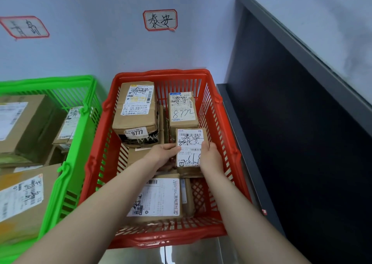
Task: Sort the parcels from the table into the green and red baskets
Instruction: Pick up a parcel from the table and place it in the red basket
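Both my hands reach into the red basket [219,111] and hold a small brown parcel [190,143] with a white label between them. My left hand [164,152] grips its left edge, my right hand [210,157] grips its right edge. The parcel sits low among other parcels in the basket: a larger box marked 9777 [136,111], a box marked 8772 [182,111] and a flat labelled parcel [159,197] at the front. The green basket [80,135] stands to the left and holds several cardboard parcels [22,123].
Two handwritten paper signs hang on the pale wall, one [160,20] above the red basket and one [25,26] above the green basket. A dark table side [302,143] with a grey top [332,32] rises close on the right. Grey floor shows below.
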